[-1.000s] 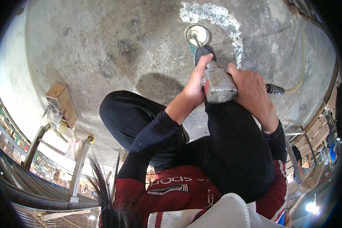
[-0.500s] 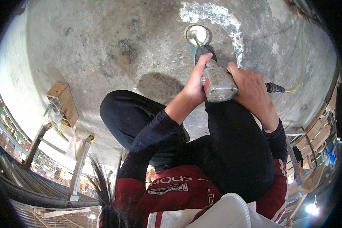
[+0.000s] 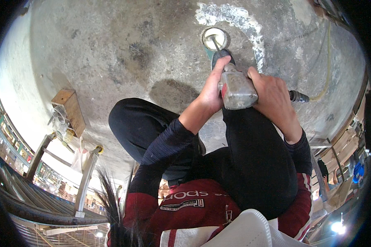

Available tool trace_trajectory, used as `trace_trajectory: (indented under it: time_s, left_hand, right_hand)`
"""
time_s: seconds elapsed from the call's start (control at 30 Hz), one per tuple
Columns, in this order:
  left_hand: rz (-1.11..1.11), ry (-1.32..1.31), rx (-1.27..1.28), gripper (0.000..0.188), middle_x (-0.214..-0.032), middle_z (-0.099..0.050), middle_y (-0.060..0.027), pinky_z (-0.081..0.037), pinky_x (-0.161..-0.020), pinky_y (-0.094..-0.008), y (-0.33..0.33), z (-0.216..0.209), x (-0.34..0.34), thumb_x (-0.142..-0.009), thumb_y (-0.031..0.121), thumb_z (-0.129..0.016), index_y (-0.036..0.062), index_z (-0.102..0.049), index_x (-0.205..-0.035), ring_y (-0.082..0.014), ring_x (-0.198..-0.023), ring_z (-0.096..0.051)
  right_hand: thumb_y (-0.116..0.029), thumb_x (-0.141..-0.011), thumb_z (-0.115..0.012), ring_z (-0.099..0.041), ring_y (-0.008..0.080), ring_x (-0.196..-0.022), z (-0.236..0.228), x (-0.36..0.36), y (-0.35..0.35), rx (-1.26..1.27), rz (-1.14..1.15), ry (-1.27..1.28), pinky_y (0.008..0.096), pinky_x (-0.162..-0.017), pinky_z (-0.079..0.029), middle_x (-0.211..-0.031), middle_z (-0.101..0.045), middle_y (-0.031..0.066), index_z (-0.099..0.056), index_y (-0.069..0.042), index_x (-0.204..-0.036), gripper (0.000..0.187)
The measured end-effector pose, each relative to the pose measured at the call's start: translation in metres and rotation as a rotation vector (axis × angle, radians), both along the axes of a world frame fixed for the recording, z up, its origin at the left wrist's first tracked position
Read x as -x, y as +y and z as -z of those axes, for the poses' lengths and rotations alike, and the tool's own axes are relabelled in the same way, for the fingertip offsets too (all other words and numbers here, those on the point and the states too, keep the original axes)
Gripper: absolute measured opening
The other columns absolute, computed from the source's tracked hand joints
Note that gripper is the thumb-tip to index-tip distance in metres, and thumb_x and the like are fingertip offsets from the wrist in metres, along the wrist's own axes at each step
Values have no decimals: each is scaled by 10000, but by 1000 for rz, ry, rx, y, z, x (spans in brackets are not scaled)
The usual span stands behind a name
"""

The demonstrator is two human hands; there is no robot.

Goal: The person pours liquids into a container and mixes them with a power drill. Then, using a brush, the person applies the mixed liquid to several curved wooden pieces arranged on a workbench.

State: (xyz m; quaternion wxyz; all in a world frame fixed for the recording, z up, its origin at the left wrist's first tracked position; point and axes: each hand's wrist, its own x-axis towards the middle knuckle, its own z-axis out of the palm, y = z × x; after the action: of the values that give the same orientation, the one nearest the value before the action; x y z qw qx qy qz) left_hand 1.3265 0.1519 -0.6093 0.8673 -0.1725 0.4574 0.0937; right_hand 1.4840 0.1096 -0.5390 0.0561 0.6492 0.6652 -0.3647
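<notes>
Power tool (image 3: 239, 91), metal-bodied and stout, gripped between left hand (image 3: 212, 88) and right hand (image 3: 273, 92) just beyond the right knee (image 3: 245, 119), above the concrete floor (image 3: 111, 53). Looks heavy, rigid and hard to damage; worn casing, perhaps slippery under damp palms. Best held two-handed, close to the main weight: one palm at the narrow front, one along the broad body. Left fingers curled about the front left side, thumb forward, tips mostly out of sight. Right fingers closed about the right side, thumb against the casing; cannot tell about any pressure on a trigger.

Ahead of the tool, a thin, stiff-looking shaft (image 3: 216, 44), its far end inside a small round container (image 3: 203, 40) of white material (image 3: 219, 36). Probably easy to tip with a sideways push of the shaft. Close to the container, a dark rounded shape (image 3: 221, 54), perhaps a shoe tip, leaving little room on the near side.

Beside the right hand, a dark connector (image 3: 299, 96) with a pale hose (image 3: 329, 70) curving away over the floor, likely to drag on any wide swing. Well apart at left, a wooden block (image 3: 72, 111), a plastic bag (image 3: 78, 159) and metal frame legs (image 3: 86, 181), clear of both hands.
</notes>
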Motion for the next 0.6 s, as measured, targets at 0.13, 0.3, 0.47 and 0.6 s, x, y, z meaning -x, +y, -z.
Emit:
trace_trajectory:
  time_s: [0.13, 0.3, 0.47, 0.6]
  left_hand:
    - [-5, -3, -34, 522, -971, -655, -105, -541, -833, -393, 0, -2, -3, -850, 517, -647, 52, -597, -1080, -245, -869, -654]
    - [9, 2, -13, 508, -966, -651, -103, -542, -833, -394, 1, -3, -2, -852, 510, -647, 56, -592, -1073, -244, -865, -652]
    - [5, 7, -15, 492, -958, -649, -103, -542, -831, -395, 3, -7, -2, -855, 507, -644, 61, -592, -1058, -243, -862, -651]
    - [-10, -5, 14, 474, -959, -652, -110, -543, -823, -402, 2, -4, -1, -861, 496, -642, 68, -593, -1061, -248, -855, -652]
  right_hand:
    - [-72, -738, -690, -657, 385, -738, 2, -2, -2, -24, 7, -7, 470, -635, -499, -751, -646, 170, -479, -49, -1038, 368]
    - [-73, -728, -699, -657, 384, -735, 3, -1, -2, -29, 17, -7, 470, -628, -499, -742, -642, 170, -474, -48, -1026, 374]
    - [-80, -732, -696, -657, 385, -729, 3, -1, 0, -23, 3, -1, 471, -625, -499, -740, -643, 172, -476, -46, -1010, 356]
    - [-74, -730, -694, -659, 386, -721, 1, 0, 2, -21, 2, -1, 474, -633, -499, -728, -642, 173, -485, -45, -1008, 349]
